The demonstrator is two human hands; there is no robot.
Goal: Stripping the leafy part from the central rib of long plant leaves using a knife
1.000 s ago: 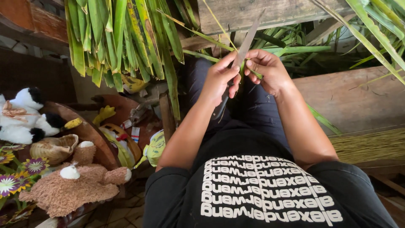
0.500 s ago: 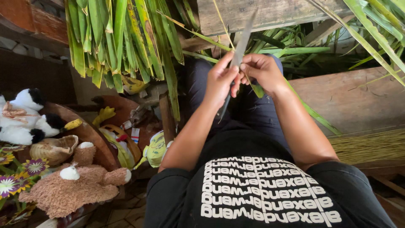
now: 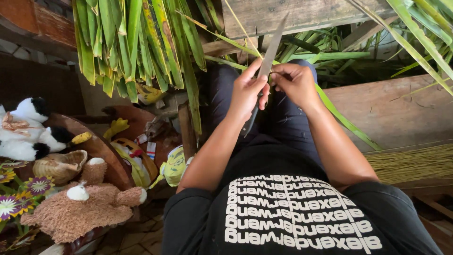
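My left hand (image 3: pixel 246 93) is closed around a long knife (image 3: pixel 270 46); its thin blade points up and away from me and its dark handle sticks out below my fist. My right hand (image 3: pixel 296 84) pinches a long green leaf strip (image 3: pixel 342 118) right against the blade. The strip trails down to the right over my dark trousers. Both hands touch above my lap, and a thin pale midrib (image 3: pixel 238 24) rises from between them.
A bundle of green leaves (image 3: pixel 134 42) hangs at the upper left. A wooden bench (image 3: pixel 401 111) lies at the right, with a sheaf of thin dry sticks (image 3: pixel 413 163) below it. A brown stuffed toy (image 3: pixel 82 210), a black-and-white plush (image 3: pixel 26 132) and a woven shell (image 3: pixel 59 165) sit at the left.
My right hand has shifted a little along the blade, and the green strip now trails further down to the right. My left hand keeps the knife nearly still.
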